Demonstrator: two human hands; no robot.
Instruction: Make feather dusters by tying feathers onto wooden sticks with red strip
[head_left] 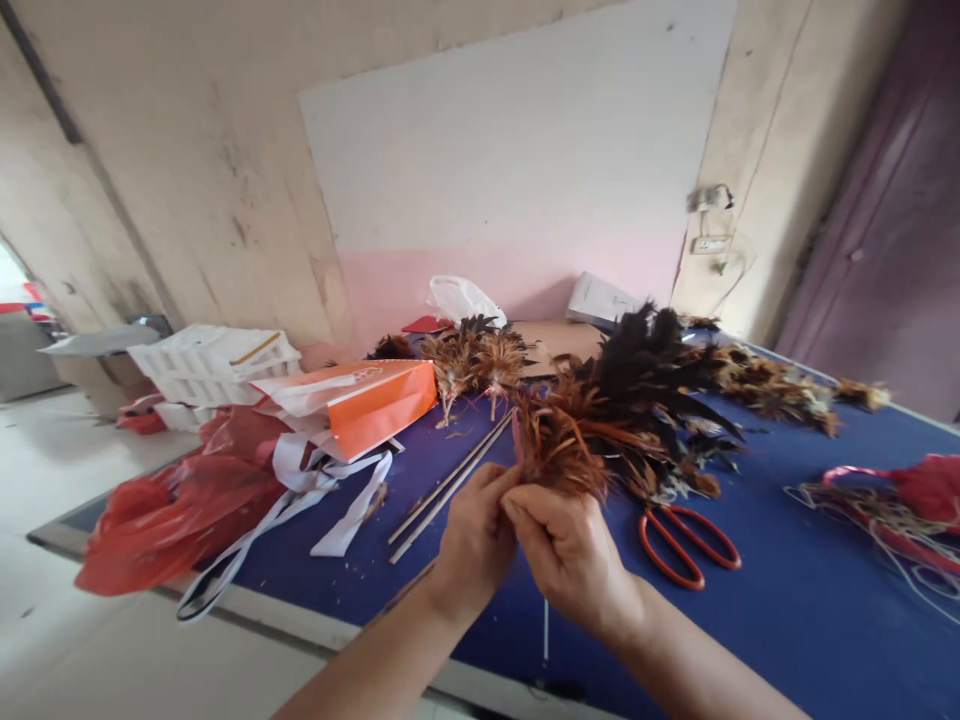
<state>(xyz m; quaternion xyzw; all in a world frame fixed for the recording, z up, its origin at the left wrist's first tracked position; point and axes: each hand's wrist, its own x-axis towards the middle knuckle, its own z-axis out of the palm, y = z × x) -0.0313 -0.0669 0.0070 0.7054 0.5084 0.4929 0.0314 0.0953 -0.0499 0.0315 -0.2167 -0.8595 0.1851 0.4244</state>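
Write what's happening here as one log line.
Both hands: pinching brown feather bunch | right of hands: red-handled scissors | left: orange bag | surface: blue tabletop

blue-topped table (795, 640), orange bag (386, 405), red-handled scissors (686, 545), dark feathers (649, 365), thin sticks (450, 490), apparently stringy bundle (885, 520)

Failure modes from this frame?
Both hands pinch the brown feather bunch at its base; a loosened grip might let feathers slip out or splay.
The red-handled scissors lie close by the right hand, blades hidden under dark feathers; a blind reach there could risk a nick.
The loose strings at the right edge look tangled and might snag if pulled.
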